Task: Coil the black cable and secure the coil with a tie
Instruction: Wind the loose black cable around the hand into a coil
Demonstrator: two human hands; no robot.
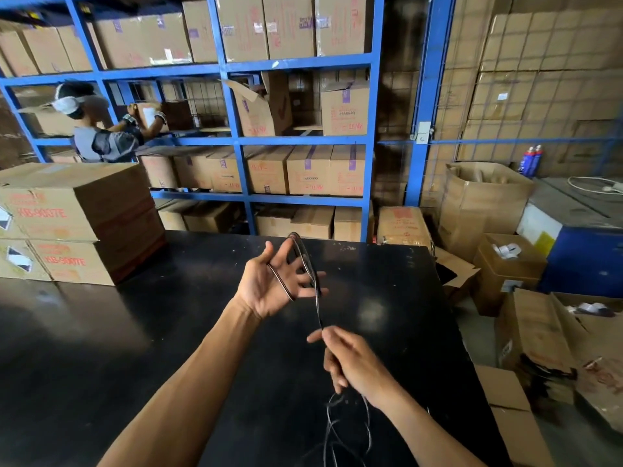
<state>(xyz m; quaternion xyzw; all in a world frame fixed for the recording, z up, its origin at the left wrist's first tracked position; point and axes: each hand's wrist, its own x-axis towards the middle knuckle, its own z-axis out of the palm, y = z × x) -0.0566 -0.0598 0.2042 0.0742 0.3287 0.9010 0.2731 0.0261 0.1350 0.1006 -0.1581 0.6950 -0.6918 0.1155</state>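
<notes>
Head camera looks down over a black table (pixel 135 332) at two bare hands held above it. Left hand (pixel 269 284) is raised palm-up with its fingers spread wide, and a few loops of the black cable (pixel 315 284) hang around those fingers. From the loops the cable runs down to the right hand (pixel 347 360), which pinches it between thumb and fingers, the rest of the hand curled loosely; below that hand the slack falls in loose tangled turns onto the table near the bottom edge. Two stacked cardboard cartons (pixel 77 224) printed in red sit on the table at the left, well apart from the hands. Behind the table stands a blue steel rack (pixel 236 143) packed with cartons, where another person (pixel 101 129) in a grey shirt handles a box. Open cardboard boxes (pixel 488 197) crowd the floor at the right.
</notes>
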